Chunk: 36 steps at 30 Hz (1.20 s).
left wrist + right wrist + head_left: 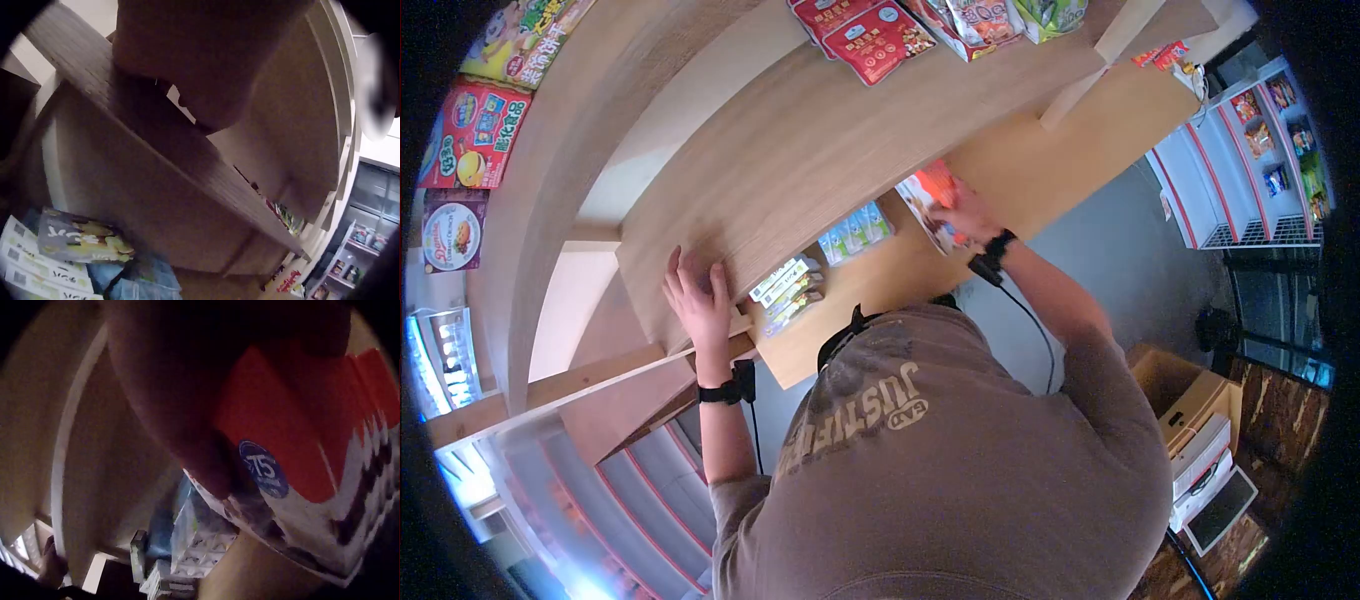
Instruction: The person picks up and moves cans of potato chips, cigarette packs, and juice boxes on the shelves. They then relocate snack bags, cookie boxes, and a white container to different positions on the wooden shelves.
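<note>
My right hand (pixel 968 215) grips red-and-white snack packs (pixel 922 192) at the lower shelf (pixel 1040 170). In the right wrist view the packs (pixel 284 419) show a round blue "75" mark and several layered edges, with the hand dark across their upper left. My left hand (pixel 698 298) rests on the front edge of the upper wooden shelf (pixel 730 215), fingers extended. The left wrist view has that hand (pixel 187 69) over the shelf board (pixel 187 153), its fingertips partly hidden. Between the hands lie blue-green clear-wrapped packets (pixel 855 235) and a group of small white-and-yellow boxes (pixel 788 295).
Red pouches (pixel 870 40) and other snack packs stand on the upper shelf. Colourful packages (pixel 480 135) line the far left. A white rack (pixel 1250 150) with snack bags stands at right, above a cardboard box (pixel 1190 400). Cables hang from both wrists.
</note>
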Each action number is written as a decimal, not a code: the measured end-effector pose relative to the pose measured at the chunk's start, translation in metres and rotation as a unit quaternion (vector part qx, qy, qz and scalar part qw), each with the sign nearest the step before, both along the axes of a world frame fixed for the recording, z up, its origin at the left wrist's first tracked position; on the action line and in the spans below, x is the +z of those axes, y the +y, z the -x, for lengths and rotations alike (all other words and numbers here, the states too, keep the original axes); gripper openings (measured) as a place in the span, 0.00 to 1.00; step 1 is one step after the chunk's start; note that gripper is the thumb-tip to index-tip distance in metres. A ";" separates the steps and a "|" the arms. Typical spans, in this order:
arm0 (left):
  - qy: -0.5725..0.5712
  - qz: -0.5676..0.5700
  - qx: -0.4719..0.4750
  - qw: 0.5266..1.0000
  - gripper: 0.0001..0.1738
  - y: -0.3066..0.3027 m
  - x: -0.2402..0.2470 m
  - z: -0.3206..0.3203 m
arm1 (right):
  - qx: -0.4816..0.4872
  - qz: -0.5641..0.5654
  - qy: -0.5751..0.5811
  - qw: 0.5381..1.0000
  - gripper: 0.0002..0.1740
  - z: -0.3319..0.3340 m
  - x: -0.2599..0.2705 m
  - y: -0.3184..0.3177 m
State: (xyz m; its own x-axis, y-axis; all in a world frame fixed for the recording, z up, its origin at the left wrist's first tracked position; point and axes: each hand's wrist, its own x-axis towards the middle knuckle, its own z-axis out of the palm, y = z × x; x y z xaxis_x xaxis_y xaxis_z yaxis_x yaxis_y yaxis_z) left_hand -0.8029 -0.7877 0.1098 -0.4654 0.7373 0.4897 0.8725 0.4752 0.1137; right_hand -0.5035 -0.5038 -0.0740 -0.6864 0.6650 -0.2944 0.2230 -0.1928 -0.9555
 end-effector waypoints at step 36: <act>0.005 -0.049 0.035 0.998 0.22 0.002 0.000 0.001 | -0.036 -0.508 -0.025 0.860 0.31 0.077 0.233 0.082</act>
State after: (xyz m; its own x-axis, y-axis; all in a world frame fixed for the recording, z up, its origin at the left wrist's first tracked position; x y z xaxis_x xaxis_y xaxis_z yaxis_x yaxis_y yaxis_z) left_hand -0.8037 -0.7856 0.1102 -0.5095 0.6511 0.5626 0.8386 0.5222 0.1551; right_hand -0.5808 -0.4215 0.1587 -0.6366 0.6363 0.4356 0.2913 0.7215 -0.6282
